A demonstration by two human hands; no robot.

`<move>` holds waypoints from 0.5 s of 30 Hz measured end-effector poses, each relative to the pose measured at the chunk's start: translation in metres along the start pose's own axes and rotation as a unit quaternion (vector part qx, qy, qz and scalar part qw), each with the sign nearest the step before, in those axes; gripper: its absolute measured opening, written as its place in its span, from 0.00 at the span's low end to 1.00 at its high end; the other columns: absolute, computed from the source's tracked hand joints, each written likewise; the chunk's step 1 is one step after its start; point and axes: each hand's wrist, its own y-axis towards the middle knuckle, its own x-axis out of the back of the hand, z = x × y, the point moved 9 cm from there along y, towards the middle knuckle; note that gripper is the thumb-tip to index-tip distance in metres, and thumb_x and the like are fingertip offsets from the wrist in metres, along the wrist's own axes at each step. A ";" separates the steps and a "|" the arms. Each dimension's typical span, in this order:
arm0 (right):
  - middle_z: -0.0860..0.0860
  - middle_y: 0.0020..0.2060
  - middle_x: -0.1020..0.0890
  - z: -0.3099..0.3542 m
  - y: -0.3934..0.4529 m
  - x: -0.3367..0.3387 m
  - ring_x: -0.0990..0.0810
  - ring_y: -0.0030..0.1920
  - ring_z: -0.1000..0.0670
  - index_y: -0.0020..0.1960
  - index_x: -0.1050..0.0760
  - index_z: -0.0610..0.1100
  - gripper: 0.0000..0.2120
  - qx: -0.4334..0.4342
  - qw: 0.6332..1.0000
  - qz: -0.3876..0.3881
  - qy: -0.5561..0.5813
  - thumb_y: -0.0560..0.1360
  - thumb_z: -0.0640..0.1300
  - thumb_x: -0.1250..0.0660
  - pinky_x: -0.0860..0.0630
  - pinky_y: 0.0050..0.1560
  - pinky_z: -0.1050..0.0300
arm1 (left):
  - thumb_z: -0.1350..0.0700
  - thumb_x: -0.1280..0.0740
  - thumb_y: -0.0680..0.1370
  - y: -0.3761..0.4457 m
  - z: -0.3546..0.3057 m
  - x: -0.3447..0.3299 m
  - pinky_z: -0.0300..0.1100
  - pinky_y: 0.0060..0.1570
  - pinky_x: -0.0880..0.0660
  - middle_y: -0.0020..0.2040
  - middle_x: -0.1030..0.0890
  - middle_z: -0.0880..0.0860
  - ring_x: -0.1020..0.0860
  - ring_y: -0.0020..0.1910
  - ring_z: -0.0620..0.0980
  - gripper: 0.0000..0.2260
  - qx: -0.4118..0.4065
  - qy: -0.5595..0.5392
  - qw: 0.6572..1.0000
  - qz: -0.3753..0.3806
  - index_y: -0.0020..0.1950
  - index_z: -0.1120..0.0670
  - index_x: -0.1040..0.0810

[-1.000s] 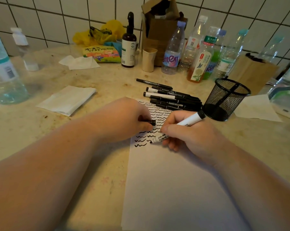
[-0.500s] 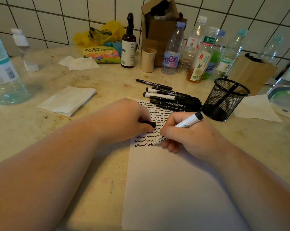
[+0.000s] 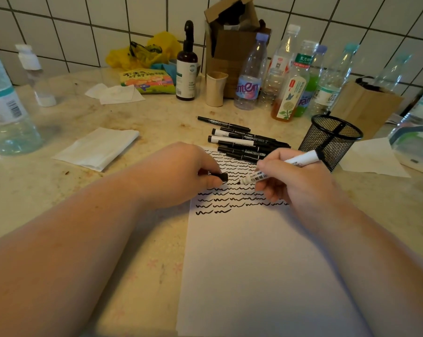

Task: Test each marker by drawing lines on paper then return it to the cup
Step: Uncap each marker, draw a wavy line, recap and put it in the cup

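My right hand point(image 3: 290, 181) grips a white marker point(image 3: 300, 159) with its tip pointing left, just above the paper point(image 3: 254, 263). My left hand point(image 3: 179, 173) pinches the marker's black cap point(image 3: 221, 177), a short gap from the tip. The sheet's upper part carries rows of black wavy lines point(image 3: 220, 205). Several black and white markers point(image 3: 244, 142) lie in a pile beyond the paper. To their right stands a black mesh cup point(image 3: 332, 139) with one marker leaning inside.
Plastic bottles point(image 3: 288, 81), a brown pump bottle point(image 3: 186, 69), a beige cup point(image 3: 215, 88) and cardboard boxes point(image 3: 230, 40) line the tiled wall. A folded tissue point(image 3: 96, 148) and large water bottle point(image 3: 4, 113) sit at left. Another tissue point(image 3: 373, 159) lies right of the mesh cup.
My right hand has lifted the marker off the paper and swung its tip up toward the cap in my left hand. A new wavy line shows in the bottom row.
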 end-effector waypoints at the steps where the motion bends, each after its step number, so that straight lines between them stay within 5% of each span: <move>1: 0.44 0.31 0.16 0.001 0.001 0.000 0.22 0.30 0.50 0.39 0.18 0.42 0.08 0.006 1.000 -0.001 0.012 0.77 0.40 0.30 0.26 0.30 0.61 | 0.45 0.34 0.79 0.000 0.000 0.000 0.39 0.49 0.27 0.50 0.20 0.40 0.24 0.49 0.44 0.12 0.001 -0.004 1.000 0.000 0.61 0.41 0.19; 9: 0.44 0.35 0.14 0.004 0.001 -0.008 0.18 0.35 0.49 0.40 0.16 0.46 0.07 0.027 0.998 0.042 0.047 0.76 0.40 0.28 0.23 0.35 0.59 | 0.44 0.36 0.80 -0.004 -0.008 0.003 0.45 0.55 0.23 0.53 0.18 0.42 0.23 0.51 0.45 0.13 -0.002 -0.027 1.000 0.008 0.63 0.40 0.20; 15: 0.42 0.37 0.14 0.003 0.001 -0.016 0.17 0.36 0.48 0.40 0.15 0.46 0.01 0.015 0.993 0.070 0.097 0.70 0.43 0.25 0.21 0.36 0.58 | 0.46 0.36 0.80 -0.003 -0.015 0.005 0.32 0.43 0.29 0.44 0.18 0.41 0.23 0.45 0.39 0.07 -0.017 -0.064 0.998 -0.018 0.54 0.43 0.19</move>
